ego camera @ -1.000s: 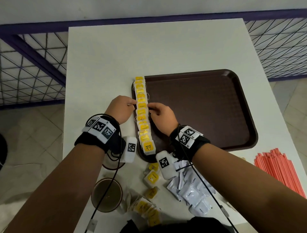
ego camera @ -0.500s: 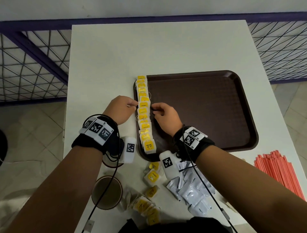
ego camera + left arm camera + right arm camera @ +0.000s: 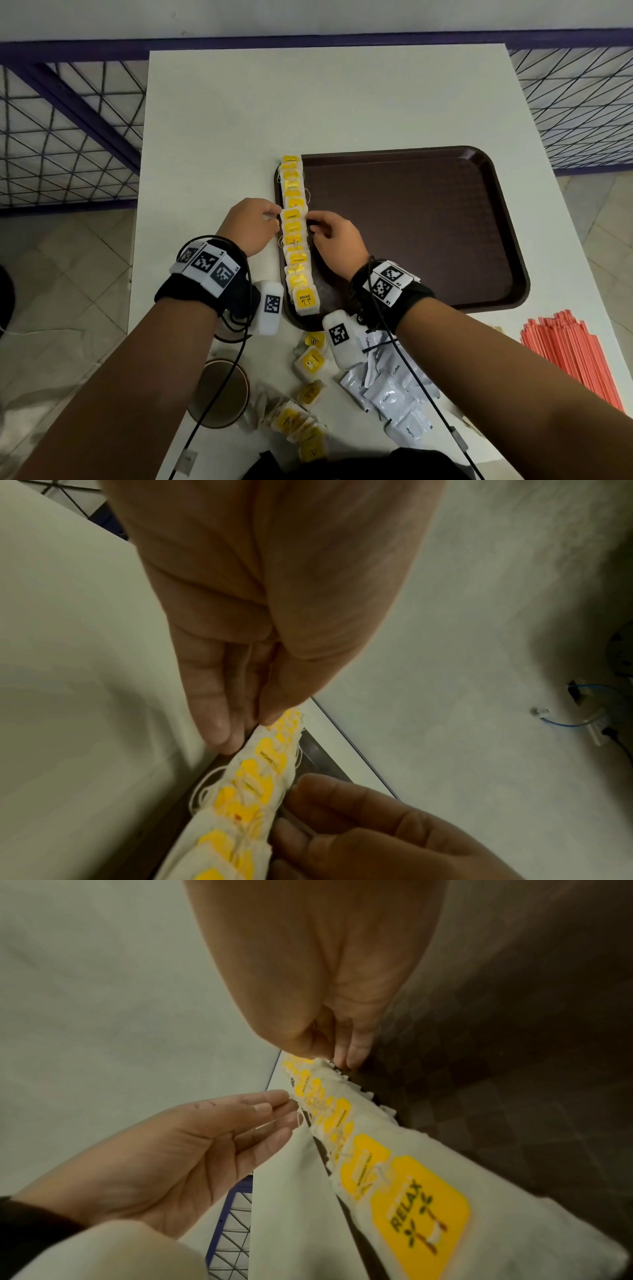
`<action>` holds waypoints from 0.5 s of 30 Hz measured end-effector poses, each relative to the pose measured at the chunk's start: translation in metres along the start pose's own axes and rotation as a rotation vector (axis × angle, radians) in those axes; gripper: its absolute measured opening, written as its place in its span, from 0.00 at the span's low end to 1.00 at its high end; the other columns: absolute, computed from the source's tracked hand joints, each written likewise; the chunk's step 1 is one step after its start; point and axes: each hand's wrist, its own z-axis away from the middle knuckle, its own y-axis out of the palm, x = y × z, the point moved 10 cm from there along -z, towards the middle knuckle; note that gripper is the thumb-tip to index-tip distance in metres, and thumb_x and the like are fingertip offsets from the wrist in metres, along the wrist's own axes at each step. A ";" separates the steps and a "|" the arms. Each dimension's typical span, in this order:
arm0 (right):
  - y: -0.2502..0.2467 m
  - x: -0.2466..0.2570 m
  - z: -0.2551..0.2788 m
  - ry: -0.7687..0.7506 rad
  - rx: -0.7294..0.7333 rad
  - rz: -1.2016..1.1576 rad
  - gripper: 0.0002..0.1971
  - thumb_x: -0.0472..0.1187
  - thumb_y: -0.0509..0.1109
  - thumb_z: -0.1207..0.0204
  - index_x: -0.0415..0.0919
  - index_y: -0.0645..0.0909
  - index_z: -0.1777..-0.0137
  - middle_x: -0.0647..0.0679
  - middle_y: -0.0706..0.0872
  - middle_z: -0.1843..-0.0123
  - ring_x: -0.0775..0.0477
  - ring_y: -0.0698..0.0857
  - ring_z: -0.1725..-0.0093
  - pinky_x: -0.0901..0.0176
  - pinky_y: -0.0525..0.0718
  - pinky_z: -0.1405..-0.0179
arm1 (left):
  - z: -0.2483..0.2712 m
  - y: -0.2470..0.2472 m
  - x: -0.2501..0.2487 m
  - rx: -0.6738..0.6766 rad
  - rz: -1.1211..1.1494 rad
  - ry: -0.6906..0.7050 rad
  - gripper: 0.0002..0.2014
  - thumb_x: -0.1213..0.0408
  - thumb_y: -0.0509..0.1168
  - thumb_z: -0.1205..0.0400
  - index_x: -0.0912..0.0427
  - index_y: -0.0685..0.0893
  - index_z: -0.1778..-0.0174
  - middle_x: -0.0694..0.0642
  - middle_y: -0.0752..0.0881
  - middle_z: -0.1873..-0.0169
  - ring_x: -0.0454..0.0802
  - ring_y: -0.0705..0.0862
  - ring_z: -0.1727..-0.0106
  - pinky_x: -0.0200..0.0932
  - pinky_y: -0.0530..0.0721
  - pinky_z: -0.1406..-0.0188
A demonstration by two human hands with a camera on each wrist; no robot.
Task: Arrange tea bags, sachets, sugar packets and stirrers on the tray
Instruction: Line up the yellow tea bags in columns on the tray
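A dark brown tray (image 3: 428, 222) lies on the white table (image 3: 308, 102). Along its left edge runs a row of overlapping tea bags with yellow tags (image 3: 295, 240), also seen as tea bags (image 3: 253, 783) and tea bags (image 3: 359, 1150). My left hand (image 3: 272, 217) touches the row's left side with straight fingers (image 3: 274, 1102). On the row's right side, my right hand (image 3: 311, 224) pinches a tea bag's edge between thumb and fingers (image 3: 354, 1050). Loose tea bags (image 3: 310, 363), white coffee sachets (image 3: 387, 394) and red stirrers (image 3: 575, 363) lie on the table near me.
A brown paper cup (image 3: 219, 394) stands at the front left, below my left forearm. More loose tea bags (image 3: 298, 425) lie at the front edge. A purple mesh railing (image 3: 68, 137) borders the table at the left and back.
Both hands stay at the middle of the tea bag row, with only small finger shifts. The head view has shifted a little.
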 end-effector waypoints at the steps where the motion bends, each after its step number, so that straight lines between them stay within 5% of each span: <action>1: 0.002 0.001 -0.001 0.000 0.016 -0.016 0.20 0.28 0.59 0.25 0.42 0.80 0.36 0.46 0.87 0.40 0.52 0.84 0.40 0.53 0.82 0.37 | -0.001 0.000 -0.001 -0.002 -0.002 0.004 0.15 0.70 0.64 0.21 0.59 0.84 0.38 0.57 0.86 0.43 0.55 0.85 0.43 0.54 0.81 0.36; 6: 0.000 0.007 -0.004 -0.021 -0.007 -0.001 0.21 0.26 0.59 0.27 0.40 0.80 0.36 0.44 0.87 0.40 0.50 0.84 0.40 0.60 0.81 0.37 | -0.003 0.000 -0.004 -0.009 -0.010 0.033 0.14 0.70 0.64 0.21 0.60 0.85 0.40 0.59 0.87 0.44 0.55 0.85 0.43 0.54 0.80 0.36; 15: -0.004 0.006 0.000 -0.023 -0.006 -0.006 0.22 0.25 0.58 0.26 0.40 0.80 0.34 0.44 0.86 0.39 0.51 0.84 0.39 0.57 0.80 0.35 | -0.004 -0.001 -0.005 -0.030 -0.002 0.059 0.14 0.71 0.63 0.20 0.61 0.85 0.39 0.60 0.87 0.44 0.56 0.86 0.44 0.54 0.80 0.36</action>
